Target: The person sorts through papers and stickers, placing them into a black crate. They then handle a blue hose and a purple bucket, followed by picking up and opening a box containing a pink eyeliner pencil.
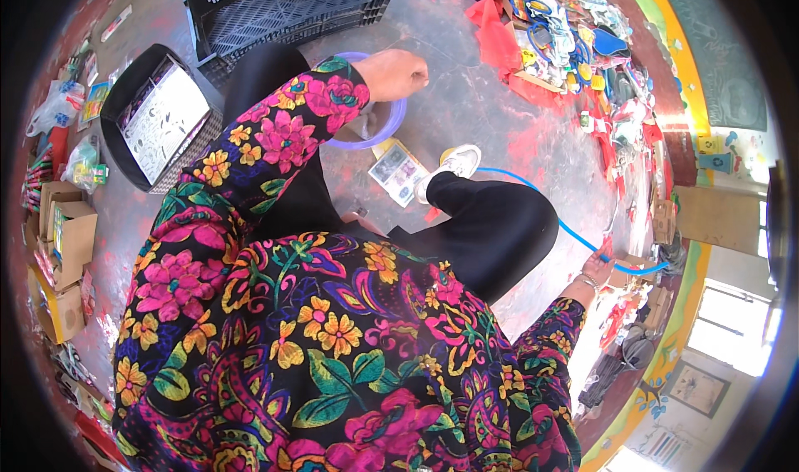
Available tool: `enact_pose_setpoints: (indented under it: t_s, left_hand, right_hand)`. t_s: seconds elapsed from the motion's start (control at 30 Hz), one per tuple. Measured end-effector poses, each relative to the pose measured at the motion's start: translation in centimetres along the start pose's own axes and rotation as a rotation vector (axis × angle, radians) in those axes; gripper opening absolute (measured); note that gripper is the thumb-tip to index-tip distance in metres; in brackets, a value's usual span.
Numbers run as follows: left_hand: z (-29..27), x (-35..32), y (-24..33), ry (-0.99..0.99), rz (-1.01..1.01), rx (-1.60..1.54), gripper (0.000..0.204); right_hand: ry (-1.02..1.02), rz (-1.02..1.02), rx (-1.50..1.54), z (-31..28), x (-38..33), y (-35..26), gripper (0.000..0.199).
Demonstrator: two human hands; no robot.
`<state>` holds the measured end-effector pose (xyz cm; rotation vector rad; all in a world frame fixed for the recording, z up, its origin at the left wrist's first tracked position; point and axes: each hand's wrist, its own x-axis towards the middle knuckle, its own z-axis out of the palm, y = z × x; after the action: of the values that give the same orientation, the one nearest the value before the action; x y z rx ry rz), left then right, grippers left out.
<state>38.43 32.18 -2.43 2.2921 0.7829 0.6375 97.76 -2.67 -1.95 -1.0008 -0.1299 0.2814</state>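
My left hand [395, 74] is closed, its fingers curled in. It hangs above the floor beside a purple ring [401, 112], partly hidden by my floral sleeve. Whatever the fingers hold, if anything, does not show. Out to the right, my right hand [596, 267] is closed around a long blue tube [574, 232], which curves from near my white shoe [464, 157] past the hand. A reddish bit at the fingertips is too small to make out. Between my legs and the ring lies a flat printed card or packet [397, 172].
A black plastic crate [287, 14] stands at the far left. Nearer is a dark basket [158, 118] with a white patterned sheet. Cardboard boxes [75, 239] and plastic bags line the left side. A heap of mixed items [566, 43] spreads along the right wall.
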Motion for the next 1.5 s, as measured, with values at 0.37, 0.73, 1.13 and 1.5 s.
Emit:
enact_pose_setpoints:
  t_s: [0.37,0.73,1.13,1.5]
  left_hand:
    - [-1.0,-3.3,3.5,-0.055,0.011,-0.086,0.017]
    - [-0.6,-2.3,4.6,-0.083,0.034,-0.105,0.017]
    - [0.6,-0.7,-0.6,-0.01,0.035,-0.007,0.018]
    - [-0.4,-2.1,1.3,-0.113,-0.005,-0.036,0.015]
  right_hand:
    - [0.175,0.046,-0.018,-2.4,-6.0,1.2,0.039]
    - [0.213,0.066,-0.036,-2.9,-6.5,1.0,0.043]
    - [0.108,0.044,-0.091,0.8,-6.1,0.0,0.043]
    - [0.068,0.114,-0.388,-0.4,-6.8,-0.4,0.041]
